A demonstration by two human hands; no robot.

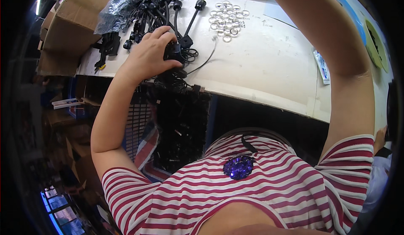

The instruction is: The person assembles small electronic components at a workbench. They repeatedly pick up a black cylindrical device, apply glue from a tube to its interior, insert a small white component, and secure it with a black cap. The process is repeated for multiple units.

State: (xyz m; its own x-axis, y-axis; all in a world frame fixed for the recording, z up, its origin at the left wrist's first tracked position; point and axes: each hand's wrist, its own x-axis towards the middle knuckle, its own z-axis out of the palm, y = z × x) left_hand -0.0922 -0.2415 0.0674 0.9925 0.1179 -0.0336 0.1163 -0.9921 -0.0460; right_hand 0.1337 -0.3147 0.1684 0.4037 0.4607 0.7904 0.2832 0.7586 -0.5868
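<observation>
My left hand [152, 52] is closed round a black part with a coiled cable [173, 52] at the near left edge of the table; the fingers hide much of it. Around that hand lies a heap of black cables [158, 3] with stiff stems, round black heads and plugs. More black cable [170, 80] hangs over the table edge below it. My right arm [353, 79] reaches far across the table, and its hand is beyond the upper edge of the picture. Between the arms, several clear rings [227, 22] lie in a cluster.
The white table [261, 75] bears a white and blue tube [322, 67] by my right forearm. At the right are a blue tray [360, 25] and a pale green bowl [372, 46]. A cardboard box [67, 37] and clear plastic bag [118, 10] stand left. Below is a crate [136, 123].
</observation>
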